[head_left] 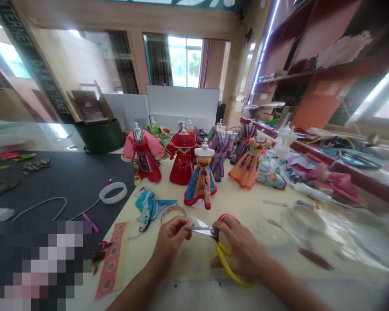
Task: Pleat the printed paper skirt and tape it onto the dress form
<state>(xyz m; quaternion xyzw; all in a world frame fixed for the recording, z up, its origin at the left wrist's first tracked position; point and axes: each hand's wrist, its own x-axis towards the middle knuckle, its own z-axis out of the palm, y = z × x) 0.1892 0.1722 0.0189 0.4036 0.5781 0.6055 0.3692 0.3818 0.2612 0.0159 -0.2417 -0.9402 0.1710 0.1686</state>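
My right hand [239,246] holds a pair of scissors [226,257] with yellow and red handles. The blades are spread apart and point left. My left hand [174,235] is pinched closed right at the blade tips; what its fingers hold is too small to make out. Just beyond it lie a ring-shaped roll [173,211] and a crumpled blue printed cloth [150,205]. Past the scissors stands a small dress form [200,177] in an orange and blue dress with red trim.
Behind are several more dressed miniature forms, among them a pink and red outfit [144,155] and an orange dress [248,162]. A pink patterned strip [112,259] lies at left, a white tape roll [113,193] on the dark table. A brown-handled tool [315,258] and fabric scraps [330,177] are at right.
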